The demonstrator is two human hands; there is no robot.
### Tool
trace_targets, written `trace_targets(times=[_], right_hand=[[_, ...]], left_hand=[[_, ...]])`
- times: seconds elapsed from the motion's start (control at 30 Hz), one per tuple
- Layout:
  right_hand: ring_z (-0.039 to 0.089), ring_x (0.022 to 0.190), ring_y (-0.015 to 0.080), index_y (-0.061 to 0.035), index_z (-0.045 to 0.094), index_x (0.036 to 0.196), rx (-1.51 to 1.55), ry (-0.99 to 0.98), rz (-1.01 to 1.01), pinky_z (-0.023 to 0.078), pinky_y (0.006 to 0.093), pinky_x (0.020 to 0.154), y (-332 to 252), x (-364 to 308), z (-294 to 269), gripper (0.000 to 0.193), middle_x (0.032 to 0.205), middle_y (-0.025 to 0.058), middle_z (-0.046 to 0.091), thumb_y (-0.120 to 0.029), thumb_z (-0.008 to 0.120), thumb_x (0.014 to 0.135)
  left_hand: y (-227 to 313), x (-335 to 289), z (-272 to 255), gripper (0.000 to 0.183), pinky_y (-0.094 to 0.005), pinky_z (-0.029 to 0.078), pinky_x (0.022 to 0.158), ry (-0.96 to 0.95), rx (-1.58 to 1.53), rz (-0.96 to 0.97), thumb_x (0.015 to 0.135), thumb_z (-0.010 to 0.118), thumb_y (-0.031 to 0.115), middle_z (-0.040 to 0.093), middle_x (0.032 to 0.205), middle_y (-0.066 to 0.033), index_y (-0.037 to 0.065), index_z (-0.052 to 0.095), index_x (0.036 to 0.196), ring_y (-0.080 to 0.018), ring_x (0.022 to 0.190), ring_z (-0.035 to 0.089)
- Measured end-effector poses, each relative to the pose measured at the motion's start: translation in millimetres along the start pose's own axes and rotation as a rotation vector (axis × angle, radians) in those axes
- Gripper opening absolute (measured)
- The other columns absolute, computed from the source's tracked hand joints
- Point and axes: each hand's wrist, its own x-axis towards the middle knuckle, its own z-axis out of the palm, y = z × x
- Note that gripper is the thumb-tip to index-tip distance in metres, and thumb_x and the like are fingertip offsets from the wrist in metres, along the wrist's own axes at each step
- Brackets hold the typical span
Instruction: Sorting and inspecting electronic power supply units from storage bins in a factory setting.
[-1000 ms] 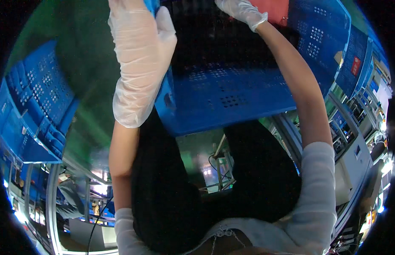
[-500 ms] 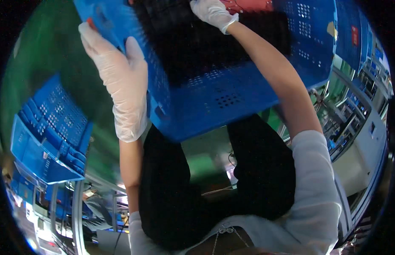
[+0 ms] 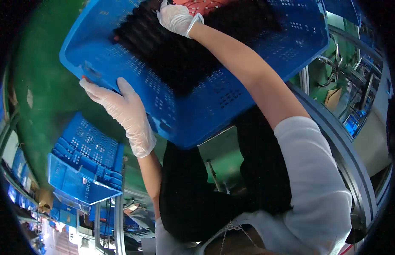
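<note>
large blue perforated plastic crate (image 3: 214, 106) gripped at left rim by gloved left hand (image 3: 121, 106), fingers closed over edge; gloved right hand (image 3: 177, 18) buried in black contents (image 3: 180, 55), grip cannot be told. crate tilted: slip, spill risked.

crate (image 3: 214, 106): blue, with rows of little holes
stuff in crate (image 3: 184, 55): black
gloves (image 3: 121, 110): white
floor (image 3: 48, 89): green
stacked crates (image 3: 84, 170): blue, holes too
sleeve (image 3: 312, 182): light grey

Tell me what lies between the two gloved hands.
In the head view, the blue perforated plastic crate with black parts inside lies between left hand and right hand.
</note>
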Motion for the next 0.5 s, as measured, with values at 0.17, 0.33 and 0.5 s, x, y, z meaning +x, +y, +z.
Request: trace_targets(times=[0.17, 0.33, 0.5], right_hand=[[0.069, 0.059, 0.0307, 0.0148, 0.051, 0.128, 1.864, 0.006, 0.669, 0.05, 0.0466, 0.045, -1.8, 3.7, 30.2, 0.055, 0.07, 0.0159, 0.07, -0.031, 0.046, 0.097], [0.069, 0.059, 0.0298, 0.0128, 0.052, 0.128, 1.811, -0.081, 0.698, 0.051, 0.044, 0.044, -1.9, 4.9, 21.3, 0.055, 0.068, 0.0155, 0.07, -0.033, 0.047, 0.097], [0.071, 0.069, 0.0278, 0.012, 0.048, 0.134, 1.968, -0.123, 0.658, 0.053, 0.0455, 0.051, 7.8, 5.0, 12.3, 0.058, 0.078, 0.0127, 0.072, -0.032, 0.046, 0.097]], left_hand=[[17.4, 5.6, 8.4, 0.081, -0.0473, 0.031, 0.111, -0.015, -0.046, -0.04, 0.085, 0.059, -0.003, 0.028, 0.147, -0.0303, -0.005, 0.012, 0.15, -0.0462, 0.134, 0.035], [11.7, 5.4, 11.7, 0.082, -0.0481, 0.035, 0.109, -0.018, -0.016, -0.033, 0.085, 0.061, -0.002, 0.027, 0.146, -0.0308, -0.005, 0.012, 0.15, -0.0473, 0.132, 0.038], [2.6, 3.8, 8.9, 0.083, -0.0483, 0.038, 0.106, 0.017, 0.031, 0.005, 0.085, 0.061, 0.0, 0.028, 0.145, -0.0311, -0.004, 0.01, 0.151, -0.0481, 0.13, 0.041]])
